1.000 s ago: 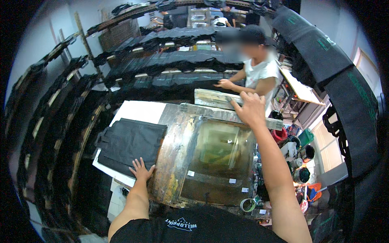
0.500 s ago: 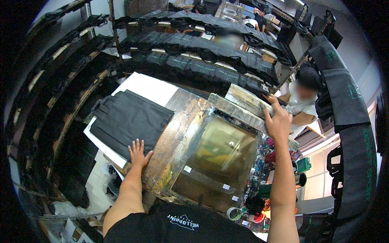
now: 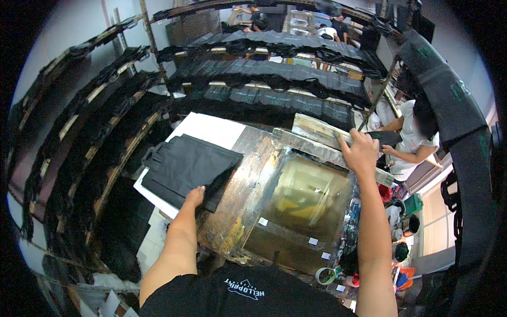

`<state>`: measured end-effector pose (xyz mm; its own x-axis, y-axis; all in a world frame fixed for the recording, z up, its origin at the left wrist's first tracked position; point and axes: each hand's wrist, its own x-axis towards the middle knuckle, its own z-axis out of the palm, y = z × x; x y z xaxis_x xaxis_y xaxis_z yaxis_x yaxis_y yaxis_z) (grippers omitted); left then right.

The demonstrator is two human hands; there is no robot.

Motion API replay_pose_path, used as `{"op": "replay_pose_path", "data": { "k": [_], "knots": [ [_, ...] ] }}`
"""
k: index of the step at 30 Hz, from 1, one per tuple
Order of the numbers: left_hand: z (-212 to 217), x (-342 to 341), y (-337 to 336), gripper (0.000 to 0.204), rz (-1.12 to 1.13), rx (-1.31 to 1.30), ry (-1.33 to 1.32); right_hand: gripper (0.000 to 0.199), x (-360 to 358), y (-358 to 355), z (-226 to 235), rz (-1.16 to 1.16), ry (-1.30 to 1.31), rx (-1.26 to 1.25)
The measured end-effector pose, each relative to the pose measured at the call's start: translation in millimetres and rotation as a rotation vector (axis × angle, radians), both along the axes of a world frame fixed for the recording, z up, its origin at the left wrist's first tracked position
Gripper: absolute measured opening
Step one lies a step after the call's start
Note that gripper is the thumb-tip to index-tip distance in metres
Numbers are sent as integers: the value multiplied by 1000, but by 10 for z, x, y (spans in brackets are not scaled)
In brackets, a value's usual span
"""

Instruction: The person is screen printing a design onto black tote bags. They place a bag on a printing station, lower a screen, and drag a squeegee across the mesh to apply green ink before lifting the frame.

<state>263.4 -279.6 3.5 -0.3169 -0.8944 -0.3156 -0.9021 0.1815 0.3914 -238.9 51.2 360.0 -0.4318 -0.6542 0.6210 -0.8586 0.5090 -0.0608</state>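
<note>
A stack of folded black fabric bags point(image 3: 190, 164) lies at the left on a white board point(image 3: 211, 128). My left hand point(image 3: 195, 197) is at the near edge of the stack, thumb on top and the other fingers tucked out of sight, gripping the top bag. To the right lies a framed printing screen point(image 3: 301, 195) with a yellowish, translucent middle. My right hand point(image 3: 362, 151) is curled over the right end of the paint-stained wooden bar point(image 3: 319, 128) at the screen's far side. The bar's end is hidden by my fingers.
Racks of black bags point(image 3: 264, 98) curve around the far side and the left. More printed bags hang at the right point(image 3: 454, 100). A co-worker in a white top point(image 3: 414, 140) stands at the far right, hands on dark fabric. Ink pots point(image 3: 326, 275) stand by the screen.
My left hand has gone from lying spread on the stack to closing at its near edge. The view has shifted, and my right hand remains at the bar. The co-worker's arms have moved.
</note>
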Motion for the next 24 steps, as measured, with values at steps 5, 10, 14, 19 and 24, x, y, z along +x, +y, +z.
{"op": "replay_pose_path", "data": {
  "k": [5,10,14,19,24],
  "knots": [
    [950,-107,-374,62,-260,-149,10,48,64,37,92,-12,-22,21],
    [1898,-1049,501,49,-529,-195,-326,50,-29,54,35,-44,34,18],
    [1661,-1798,1243,38,-694,-181,-375,51,-65,9,-5,-14,37,3],
    [1356,-2989,2349,49,-776,131,-291,49,-135,31,-42,-37,14,32],
    [164,-3145,2915,92,-1009,-177,163,54,-168,-23,-19,-9,1,7]
  ]
}}
